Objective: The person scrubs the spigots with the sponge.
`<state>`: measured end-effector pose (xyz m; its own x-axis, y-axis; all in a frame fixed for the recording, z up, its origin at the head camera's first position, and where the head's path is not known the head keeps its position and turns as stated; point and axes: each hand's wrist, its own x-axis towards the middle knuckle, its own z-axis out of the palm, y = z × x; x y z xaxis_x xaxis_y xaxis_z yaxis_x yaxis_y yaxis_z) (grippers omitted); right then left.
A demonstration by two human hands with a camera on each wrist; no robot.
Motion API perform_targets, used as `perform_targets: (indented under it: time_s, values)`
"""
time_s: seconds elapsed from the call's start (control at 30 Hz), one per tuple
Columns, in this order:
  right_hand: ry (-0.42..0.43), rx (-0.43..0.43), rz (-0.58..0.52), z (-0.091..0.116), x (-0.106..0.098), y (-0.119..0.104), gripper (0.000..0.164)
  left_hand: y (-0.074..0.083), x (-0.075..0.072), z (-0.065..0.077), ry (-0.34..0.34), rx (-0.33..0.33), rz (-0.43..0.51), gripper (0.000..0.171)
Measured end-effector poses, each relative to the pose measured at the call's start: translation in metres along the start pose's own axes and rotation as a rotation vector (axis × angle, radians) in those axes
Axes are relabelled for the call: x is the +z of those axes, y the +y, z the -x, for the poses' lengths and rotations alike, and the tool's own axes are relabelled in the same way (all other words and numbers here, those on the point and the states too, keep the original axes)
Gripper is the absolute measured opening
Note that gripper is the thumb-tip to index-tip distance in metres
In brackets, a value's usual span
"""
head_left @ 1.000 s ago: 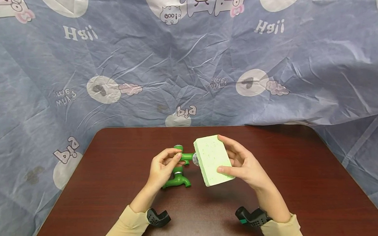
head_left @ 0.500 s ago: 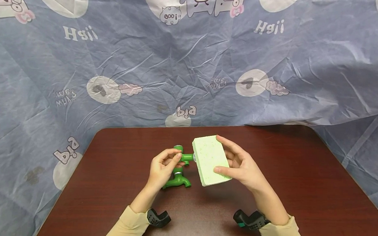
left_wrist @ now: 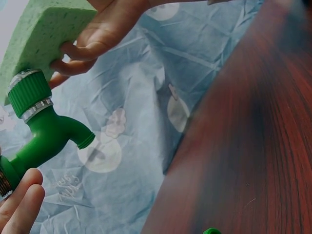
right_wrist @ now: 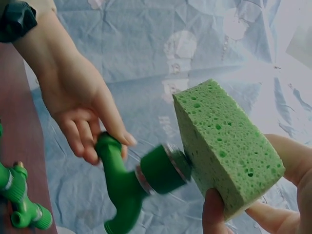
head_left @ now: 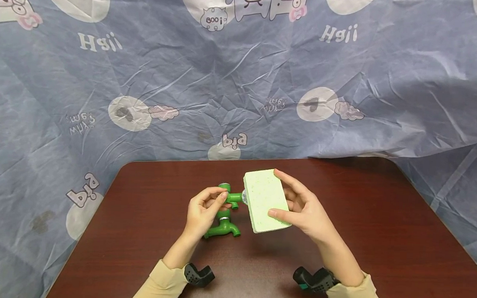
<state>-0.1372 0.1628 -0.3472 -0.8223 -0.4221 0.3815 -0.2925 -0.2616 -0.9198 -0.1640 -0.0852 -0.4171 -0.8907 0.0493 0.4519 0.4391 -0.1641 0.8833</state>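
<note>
My left hand point(head_left: 202, 212) pinches a green plastic tap point(left_wrist: 48, 134) by its threaded inlet end, holding it above the table. The tap's ribbed knob, with a silver rim, points toward a light green sponge point(head_left: 266, 200). My right hand point(head_left: 309, 212) grips this thick sponge by its edges, thumb on the near face and fingers behind. The sponge's far face rests against the knob's end, as the right wrist view shows with the porous block point(right_wrist: 226, 146). In the head view the sponge hides part of that contact.
A second green tap point(head_left: 224, 228) lies on the dark red-brown table point(head_left: 359, 225) just below my left hand. Another green tap's knob point(head_left: 224, 186) shows behind that hand. A blue patterned cloth point(head_left: 209, 85) hangs behind the table. Black wrist cameras point(head_left: 316, 280) sit on both forearms.
My right hand has shifted slightly left with the sponge, whose broad face has turned a little more toward the head camera. My left hand and the tap stay nearly in place.
</note>
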Motion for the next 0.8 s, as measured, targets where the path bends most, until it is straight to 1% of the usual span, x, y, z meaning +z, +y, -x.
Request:
perform_targets:
  time_s: [0.13,0.27,0.37,0.53,0.67,0.8]
  values:
    - [0.045,0.016,0.004,0.0,-0.005,-0.001,0.078,0.001,0.0,0.001,0.0,-0.018,0.007,0.019]
    - [0.064,0.037,-0.004,-0.001,-0.001,0.002,0.079,0.001,0.001,0.002,-0.008,-0.034,0.008,0.021]
    - [0.052,0.035,-0.004,-0.001,0.004,0.004,0.081,0.0,0.001,0.002,-0.011,-0.033,-0.001,0.022]
    - [-0.007,0.022,0.023,0.0,0.008,0.004,0.08,-0.002,-0.001,0.001,-0.004,-0.005,-0.007,0.02]
    - [-0.035,0.039,0.038,0.001,0.002,0.0,0.08,-0.001,-0.004,-0.001,-0.001,0.024,-0.016,0.019]
    - [-0.017,0.044,0.022,0.001,-0.008,-0.003,0.08,-0.001,-0.004,-0.001,0.002,0.026,-0.012,0.022]
